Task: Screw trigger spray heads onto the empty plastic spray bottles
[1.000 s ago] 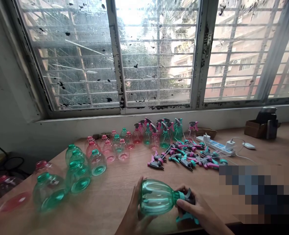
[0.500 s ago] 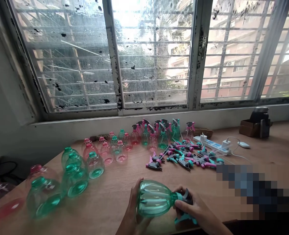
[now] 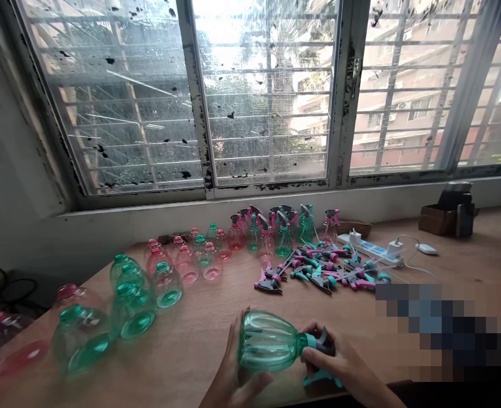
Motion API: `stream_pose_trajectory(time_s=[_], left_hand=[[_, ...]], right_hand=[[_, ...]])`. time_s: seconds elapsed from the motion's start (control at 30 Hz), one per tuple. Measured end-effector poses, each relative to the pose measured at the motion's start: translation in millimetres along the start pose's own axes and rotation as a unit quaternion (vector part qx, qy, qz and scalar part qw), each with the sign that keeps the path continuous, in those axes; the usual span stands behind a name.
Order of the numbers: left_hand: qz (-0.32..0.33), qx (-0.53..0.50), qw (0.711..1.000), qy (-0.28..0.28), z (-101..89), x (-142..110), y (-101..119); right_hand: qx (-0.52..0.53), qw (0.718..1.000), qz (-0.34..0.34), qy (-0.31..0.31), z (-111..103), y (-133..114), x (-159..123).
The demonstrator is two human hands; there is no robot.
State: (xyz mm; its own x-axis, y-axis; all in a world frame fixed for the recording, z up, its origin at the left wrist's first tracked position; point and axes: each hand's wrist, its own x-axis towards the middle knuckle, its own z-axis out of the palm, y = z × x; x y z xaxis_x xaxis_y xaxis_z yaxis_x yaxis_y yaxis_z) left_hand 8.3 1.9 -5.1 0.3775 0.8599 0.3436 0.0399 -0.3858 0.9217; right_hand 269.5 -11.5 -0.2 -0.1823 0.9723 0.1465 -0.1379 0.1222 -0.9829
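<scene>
Holding a green plastic spray bottle (image 3: 267, 341) sideways here, long axis running left to right, neck pointing at the right hand (image 3: 335, 362), which is nearer the dark trigger head (image 3: 325, 342), fingers (image 3: 316, 356) closed around it. Left hand (image 3: 232, 362) cups the bottle's base end. Past the fingers, the wooden tabletop (image 3: 220, 300) runs to a heap of loose trigger sprayers (image 3: 322, 275), with green bottles (image 3: 134, 310) off left.

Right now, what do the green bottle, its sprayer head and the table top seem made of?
The green bottle looks like glossy, see-through tinted plastic with moulded ribs. The sprayer head looks like matte dark plastic, with a teal collar. The table top looks like satin wood with grain, or possibly laminate.
</scene>
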Motion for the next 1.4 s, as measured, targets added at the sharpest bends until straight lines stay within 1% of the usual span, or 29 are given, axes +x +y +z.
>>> stream_pose_trajectory(time_s=[0.07, 0.13, 0.2, 0.37, 0.47, 0.6, 0.7, 0.8, 0.93, 1.0, 1.13, 1.27, 1.4], left_hand=[[-0.023, -0.011, 1.000, -0.012, -0.4, 0.1, 8.3], [-0.035, -0.006, 0.999, -0.016, -0.7, 0.6, 10.9], [-0.028, 0.006, 1.000, -0.008, -0.9, 1.2, 6.8], [-0.008, 0.025, 1.000, 0.003, -1.4, 2.1, -12.6], [0.000, 0.029, 1.000, 0.001, -1.8, 1.8, -16.7], [-0.006, 0.029, 1.000, 0.001, -1.7, 1.4, -14.5], [0.005, 0.041, 0.999, 0.005, -1.0, 1.7, -11.6], [0.016, 0.074, 0.997, 0.022, 0.6, 2.4, -8.5], [0.002, 0.103, 0.994, 0.047, 3.1, 2.8, -6.1], [0.005, 0.097, 0.994, 0.044, 3.4, 2.5, -6.7], [0.009, 0.083, 0.996, 0.021, 0.9, 1.0, -9.9], [-0.008, 0.076, 0.997, 0.013, -3.2, -0.1, -11.0], [-0.021, 0.067, 0.997, 0.005, -5.8, 2.1, -7.3]], right_hand=[[-0.005, 1.000, 0.008, 0.002, -0.1, -1.5, -0.1], [-0.014, 1.000, 0.012, 0.005, -0.3, -3.5, -0.3], [-0.019, 1.000, 0.009, 0.010, -0.3, -5.7, -0.6], [-0.031, 0.999, 0.004, 0.009, 0.8, -8.1, -1.8], [-0.030, 1.000, 0.003, 0.004, 0.9, -5.6, -1.8], [-0.031, 0.999, 0.005, 0.006, 1.2, -4.0, -0.9], [-0.031, 0.999, 0.009, 0.009, 1.9, -6.6, -0.7], [-0.029, 0.999, 0.014, 0.009, 2.4, -9.8, -1.4], [-0.026, 1.000, 0.016, 0.004, 2.2, -10.6, -2.1], [-0.024, 1.000, 0.012, 0.005, 1.9, -9.3, -1.8], [-0.025, 1.000, 0.007, 0.004, 1.5, -6.6, -0.7], [-0.016, 1.000, 0.001, 0.003, 1.9, -6.3, -0.7], [-0.013, 1.000, -0.003, 0.002, 1.3, -4.7, 0.0]])
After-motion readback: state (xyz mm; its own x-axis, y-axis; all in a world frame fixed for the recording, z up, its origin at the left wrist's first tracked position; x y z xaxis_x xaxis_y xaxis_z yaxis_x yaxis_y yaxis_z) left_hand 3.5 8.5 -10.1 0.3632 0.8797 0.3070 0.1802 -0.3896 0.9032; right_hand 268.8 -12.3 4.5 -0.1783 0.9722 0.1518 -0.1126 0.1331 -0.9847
